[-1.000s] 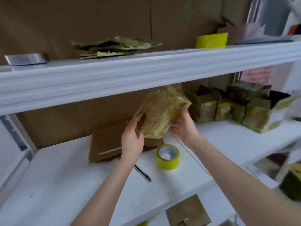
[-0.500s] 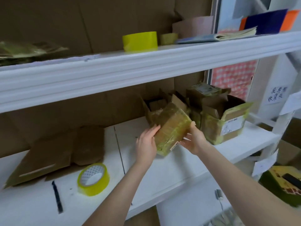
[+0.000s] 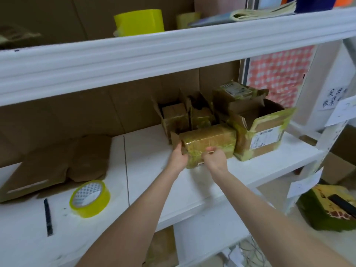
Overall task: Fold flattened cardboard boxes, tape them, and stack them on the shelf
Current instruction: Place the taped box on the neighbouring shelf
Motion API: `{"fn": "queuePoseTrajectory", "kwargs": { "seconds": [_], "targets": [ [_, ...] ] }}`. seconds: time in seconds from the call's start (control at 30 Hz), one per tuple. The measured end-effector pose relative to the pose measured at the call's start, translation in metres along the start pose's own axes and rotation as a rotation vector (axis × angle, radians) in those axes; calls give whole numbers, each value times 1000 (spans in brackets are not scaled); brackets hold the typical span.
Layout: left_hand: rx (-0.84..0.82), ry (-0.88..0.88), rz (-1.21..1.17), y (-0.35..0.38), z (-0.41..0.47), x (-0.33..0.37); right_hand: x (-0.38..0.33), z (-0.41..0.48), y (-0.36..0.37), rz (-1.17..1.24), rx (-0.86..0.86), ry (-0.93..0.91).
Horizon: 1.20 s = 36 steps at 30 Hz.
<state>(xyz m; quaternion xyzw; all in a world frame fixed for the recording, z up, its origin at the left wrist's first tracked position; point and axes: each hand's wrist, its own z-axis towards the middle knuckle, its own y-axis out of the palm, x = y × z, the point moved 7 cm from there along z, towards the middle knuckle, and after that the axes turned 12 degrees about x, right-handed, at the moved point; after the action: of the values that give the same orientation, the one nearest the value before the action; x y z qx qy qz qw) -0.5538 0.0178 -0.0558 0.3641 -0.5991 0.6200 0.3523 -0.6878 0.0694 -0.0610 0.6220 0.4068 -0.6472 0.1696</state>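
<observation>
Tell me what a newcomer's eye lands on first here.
The left hand and right hand hold a taped box on the white shelf, right in front of a cluster of open boxes. At lower left, a yellow tape roll lies beside flattened cardboard.

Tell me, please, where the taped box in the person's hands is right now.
In the head view, the taped box is right of centre on the middle shelf, before the open boxes and left of the labelled carton.
</observation>
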Motion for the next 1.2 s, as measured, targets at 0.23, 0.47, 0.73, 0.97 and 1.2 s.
{"fn": "queuePoseTrajectory", "kwargs": {
  "seconds": [0.23,0.47,0.73,0.97,1.2],
  "targets": [
    [229,156,429,-79,-4,-25,-31,-33,61,-199,-72,-299],
    [427,113,540,-200,-27,-79,-60,-100,148,-272,-243,-406],
    [530,72,488,-303,-41,-147,-95,-196,239,-270,-311,-589],
    [530,32,469,-416,-28,-227,-104,-282,341,-380,-339,-658],
    [460,10,429,-458,-8,-269,-87,-310,382,-823,-404,-572]
  ]
}}
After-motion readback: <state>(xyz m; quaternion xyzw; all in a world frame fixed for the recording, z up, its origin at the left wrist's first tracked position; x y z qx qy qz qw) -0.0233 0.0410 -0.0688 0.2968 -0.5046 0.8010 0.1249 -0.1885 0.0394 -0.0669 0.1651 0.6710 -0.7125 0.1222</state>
